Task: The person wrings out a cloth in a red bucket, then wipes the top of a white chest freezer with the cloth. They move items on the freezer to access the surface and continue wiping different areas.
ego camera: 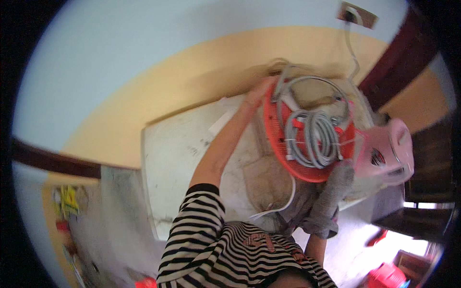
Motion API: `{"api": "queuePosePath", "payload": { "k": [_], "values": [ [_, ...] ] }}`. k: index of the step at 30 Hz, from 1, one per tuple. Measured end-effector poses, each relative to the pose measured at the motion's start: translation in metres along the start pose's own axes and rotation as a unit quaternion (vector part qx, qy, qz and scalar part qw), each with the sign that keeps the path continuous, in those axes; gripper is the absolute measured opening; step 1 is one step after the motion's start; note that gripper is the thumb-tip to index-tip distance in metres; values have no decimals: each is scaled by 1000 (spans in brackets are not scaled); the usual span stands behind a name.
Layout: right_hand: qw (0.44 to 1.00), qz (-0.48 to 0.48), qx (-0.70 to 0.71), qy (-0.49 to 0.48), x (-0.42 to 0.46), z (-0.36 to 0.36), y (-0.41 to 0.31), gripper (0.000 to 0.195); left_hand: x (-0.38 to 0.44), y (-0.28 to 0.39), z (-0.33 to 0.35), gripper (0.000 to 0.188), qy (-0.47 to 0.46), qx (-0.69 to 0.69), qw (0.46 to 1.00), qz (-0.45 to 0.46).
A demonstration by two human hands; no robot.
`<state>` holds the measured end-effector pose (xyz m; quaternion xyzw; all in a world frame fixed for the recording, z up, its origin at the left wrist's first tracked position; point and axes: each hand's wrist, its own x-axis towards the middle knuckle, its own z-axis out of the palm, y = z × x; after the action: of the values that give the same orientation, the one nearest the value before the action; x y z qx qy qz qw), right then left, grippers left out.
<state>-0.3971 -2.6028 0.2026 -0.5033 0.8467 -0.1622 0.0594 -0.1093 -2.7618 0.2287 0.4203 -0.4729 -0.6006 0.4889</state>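
A red plastic basket (274, 135) tilts above the table in front of me. Inside it lies a tied coil of grey cable or hose (313, 140), and a loose grey loop (317, 78) rises over its far side. My left hand (267, 86), bare and blurred, grips the far left rim. On the near right side, my right hand (340, 174) seems covered by grey fabric, perhaps a glove, and holds the rim there; its fingers are not distinct. A brown cloth or sack (266, 180) lies beneath the basket, with a white cord (290, 196) crossing it.
The worn white tabletop (180, 151) stands against a wall. A pink plastic container (385, 154) is right of the basket. From a wall socket (357, 15) a cable (353, 54) hangs down behind the table. Dark furniture (430, 162) stands at right; red things (387, 276) sit lower right.
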Motion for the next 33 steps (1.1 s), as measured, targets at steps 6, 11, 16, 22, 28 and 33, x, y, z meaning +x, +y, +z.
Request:
{"api": "queuePosePath", "payload": {
  "k": [6,11,16,22,28,33],
  "values": [
    [961,4,255,-103,-32,-26,-21,45,-20,-47,-30,36,13,-173,984,50],
    [781,-10,603,-164,-120,-109,-26,50,-43,-32,9,40,93,-139,983,76],
    [823,-70,530,-189,-135,-120,28,49,-65,-33,2,48,139,-54,985,91],
    [855,-81,476,-192,-141,-124,68,47,-129,-95,-129,69,354,510,783,-44],
    [879,-71,441,-165,-145,-132,89,45,-146,-112,-92,69,307,644,698,-61],
    [879,-74,436,-178,-152,-132,96,43,-153,-105,-83,52,198,679,706,-40]
  ]
}}
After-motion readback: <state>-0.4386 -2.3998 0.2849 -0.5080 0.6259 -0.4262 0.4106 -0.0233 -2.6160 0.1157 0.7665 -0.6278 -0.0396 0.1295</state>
